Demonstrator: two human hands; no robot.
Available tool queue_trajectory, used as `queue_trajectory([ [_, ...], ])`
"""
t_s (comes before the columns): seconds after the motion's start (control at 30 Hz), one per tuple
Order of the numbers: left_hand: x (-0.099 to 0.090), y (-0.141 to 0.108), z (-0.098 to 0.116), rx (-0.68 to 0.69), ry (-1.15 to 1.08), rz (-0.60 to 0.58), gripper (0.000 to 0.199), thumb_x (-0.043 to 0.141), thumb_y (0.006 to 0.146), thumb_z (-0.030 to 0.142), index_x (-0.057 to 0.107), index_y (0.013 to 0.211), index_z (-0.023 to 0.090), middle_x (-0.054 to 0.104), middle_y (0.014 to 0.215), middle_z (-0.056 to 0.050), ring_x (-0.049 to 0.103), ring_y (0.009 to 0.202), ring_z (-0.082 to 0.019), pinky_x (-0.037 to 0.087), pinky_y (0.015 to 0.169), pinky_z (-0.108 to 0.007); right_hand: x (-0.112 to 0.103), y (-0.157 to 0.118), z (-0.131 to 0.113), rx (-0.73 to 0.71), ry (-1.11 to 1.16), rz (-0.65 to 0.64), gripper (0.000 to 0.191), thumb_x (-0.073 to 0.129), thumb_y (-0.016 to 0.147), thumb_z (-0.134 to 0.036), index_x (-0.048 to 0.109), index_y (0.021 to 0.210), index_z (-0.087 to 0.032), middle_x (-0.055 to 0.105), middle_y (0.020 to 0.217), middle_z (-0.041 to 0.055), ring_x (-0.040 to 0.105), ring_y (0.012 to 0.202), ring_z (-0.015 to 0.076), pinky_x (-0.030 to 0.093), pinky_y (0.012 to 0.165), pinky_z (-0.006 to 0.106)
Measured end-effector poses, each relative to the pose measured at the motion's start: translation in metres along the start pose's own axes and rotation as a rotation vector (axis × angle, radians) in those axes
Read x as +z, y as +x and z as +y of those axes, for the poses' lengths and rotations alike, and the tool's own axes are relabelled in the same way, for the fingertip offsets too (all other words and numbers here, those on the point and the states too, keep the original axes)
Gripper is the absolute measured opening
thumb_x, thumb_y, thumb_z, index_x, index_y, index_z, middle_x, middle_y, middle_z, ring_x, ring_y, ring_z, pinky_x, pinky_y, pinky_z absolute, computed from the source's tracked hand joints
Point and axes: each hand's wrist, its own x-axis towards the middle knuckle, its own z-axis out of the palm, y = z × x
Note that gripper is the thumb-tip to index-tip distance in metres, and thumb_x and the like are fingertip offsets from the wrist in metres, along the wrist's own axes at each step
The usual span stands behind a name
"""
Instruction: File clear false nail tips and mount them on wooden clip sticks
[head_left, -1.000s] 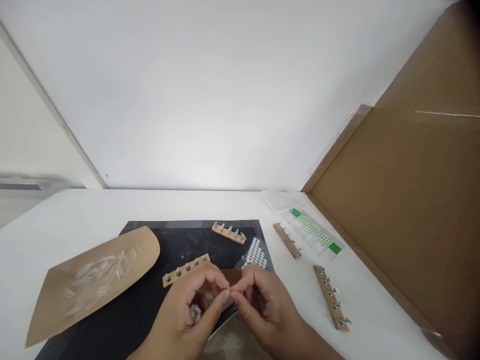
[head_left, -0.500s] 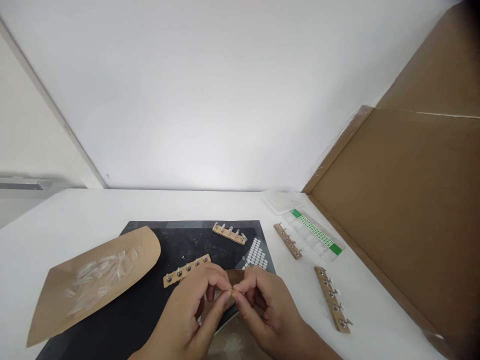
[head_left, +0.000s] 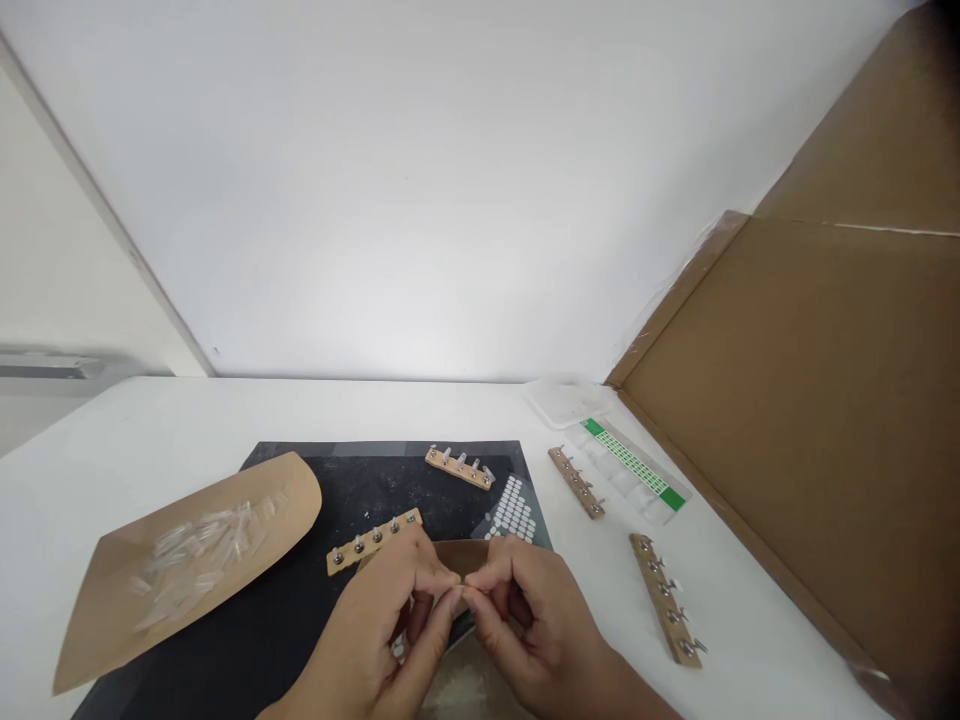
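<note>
The tiny piece (head_left: 460, 590) is right at your fingertips, above the near middle part of the counter (head_left: 757, 630). Your left hand (head_left: 367, 625) pinches it from one side with thumb and first finger, and your right hand (head_left: 547, 610) pinches it from the other. Your fingers hide most of it, so you cannot tell its full shape. It looks very light. It may be smooth and slip away if you squeeze too hard, so hold its edges softly with your finger pads. I cannot tell if it is stiff or bendy.

Just past your left hand, a wooden strip (head_left: 375, 540) lies on the black mat (head_left: 247, 640). Another small strip (head_left: 459, 469) lies by the mat's far right corner, with clear bits on it. Wood should feel stiff; take it by its long sides, off the metal parts. White stickers (head_left: 514, 510) sit near the mat's right edge.

Toward the counter's left edge, a brown tray (head_left: 296, 490) holds clear tubes (head_left: 217, 540). They look light and slick, so pick each up by its middle. Toward the right edge are two more strips (head_left: 665, 600) and a clear box (head_left: 634, 465) with green ends on its label.
</note>
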Motion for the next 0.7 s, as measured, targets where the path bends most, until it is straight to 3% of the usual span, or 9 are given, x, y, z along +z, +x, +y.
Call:
queue_trajectory([
  [0.27,0.0030,-0.0027,0.0073,-0.016,0.165,0.007,0.018,0.050,0.102,0.011,0.052,0.088,0.023,0.051,0.076,0.001,0.048,0.059,-0.014,0.035,0.054,-0.029,-0.0003,0.0004,-0.0032,-0.010,-0.003,-0.032,0.017,0.058,0.105,-0.026,0.066,0.091,-0.022,0.066,0.077,-0.0002,0.057,0.062,0.0134,0.040,0.060,0.027],
  [0.4,0.0024,-0.0008,0.0080,0.015,0.101,0.020,0.017,0.051,0.102,0.010,0.055,0.094,0.024,0.053,0.076,0.001,0.050,0.060,-0.013,0.038,0.055,-0.028,-0.0003,0.0006,-0.0022,-0.021,-0.007,-0.018,0.014,0.059,0.104,-0.025,0.066,0.091,-0.022,0.064,0.075,-0.0017,0.054,0.060,0.0123,0.038,0.058,0.026],
  [0.7,-0.0008,0.0009,0.0051,-0.053,-0.026,-0.030,0.011,0.055,0.104,0.014,0.058,0.101,0.024,0.060,0.087,-0.002,0.059,0.066,-0.014,0.046,0.053,-0.023,0.0014,0.0019,-0.0010,-0.055,0.010,0.024,0.008,0.061,0.103,-0.023,0.063,0.095,-0.023,0.057,0.071,-0.0050,0.050,0.057,0.0109,0.037,0.057,0.026],
])
